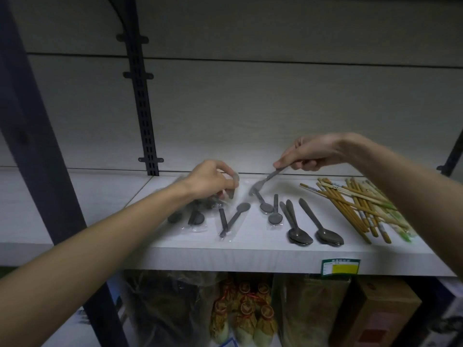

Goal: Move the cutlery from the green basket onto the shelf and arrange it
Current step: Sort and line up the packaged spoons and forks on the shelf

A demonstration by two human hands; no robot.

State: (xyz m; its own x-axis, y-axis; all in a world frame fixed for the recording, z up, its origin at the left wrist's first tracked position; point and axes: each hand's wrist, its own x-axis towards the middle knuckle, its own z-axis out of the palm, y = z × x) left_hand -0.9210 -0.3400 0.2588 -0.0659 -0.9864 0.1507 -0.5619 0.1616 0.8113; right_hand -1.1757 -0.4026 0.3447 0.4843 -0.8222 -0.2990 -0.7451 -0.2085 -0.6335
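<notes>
Head view: two bare hands reach over a white shelf (250, 256). The left hand (210, 180) curls its fingers around a clear plastic packet (231, 186); what is inside the packet cannot be told. The right hand (310, 152) pinches the handle of a metal fork (265, 180) in a clear wrap, tines tilted down towards the shelf.

Counted on the shelf: two large bare steel spoons (318, 227) at the front, lying side by side with bowls towards the edge; a second handle lies along the left one, so it may be a stacked pair. Left of them are about six small dark spoons (271, 212) in clear wrappers, some crossing. On the right lies a loose heap of chopsticks (360, 209), too tangled to count, thin straight sticks of wood or bamboo, some in paper or green-tipped sleeves.

The shelf is smooth and matt, with a green and yellow label (340, 267) on its front edge. A pale panel and a dark slotted upright (142, 106) stand behind it. Below are wrapped jars (245, 316) and cardboard boxes (383, 314). The light is dim.
</notes>
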